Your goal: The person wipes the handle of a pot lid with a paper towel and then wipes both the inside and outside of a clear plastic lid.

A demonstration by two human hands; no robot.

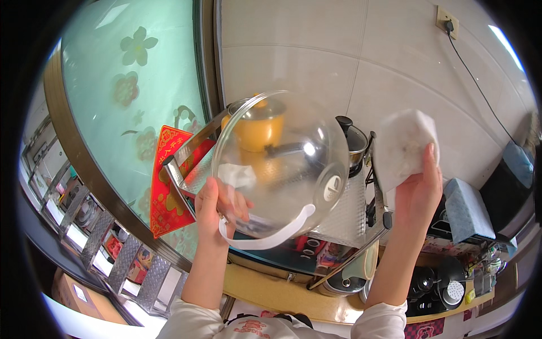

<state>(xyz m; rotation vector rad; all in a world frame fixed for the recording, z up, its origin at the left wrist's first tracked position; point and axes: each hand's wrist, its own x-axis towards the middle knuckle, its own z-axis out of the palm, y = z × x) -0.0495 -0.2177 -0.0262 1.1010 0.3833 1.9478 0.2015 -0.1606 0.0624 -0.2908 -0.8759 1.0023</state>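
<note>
A large clear glass bowl or lid [279, 169] with a white strap-like handle [271, 241] is held up at the picture's middle. My left hand [218, 203] grips its lower left rim; its fingers show through the glass. A white tissue or cloth [241, 176] shows through the glass beside those fingers. On the right, my right hand [423, 178] holds a crumpled white cloth or paper wipe [406, 148], raised apart from the glass. Behind the glass, a yellow pot [254, 127] with a glass lid stands on a metal rack shelf [347, 212].
A small black-handled pan [355, 142] stands on the rack's right side. The rack's metal side rail [169, 169] is near my left hand. Below lies a yellow counter [271, 292] with lidded pots. A frosted window [139, 97] is at left, a plugged-in cord [476, 80] at right.
</note>
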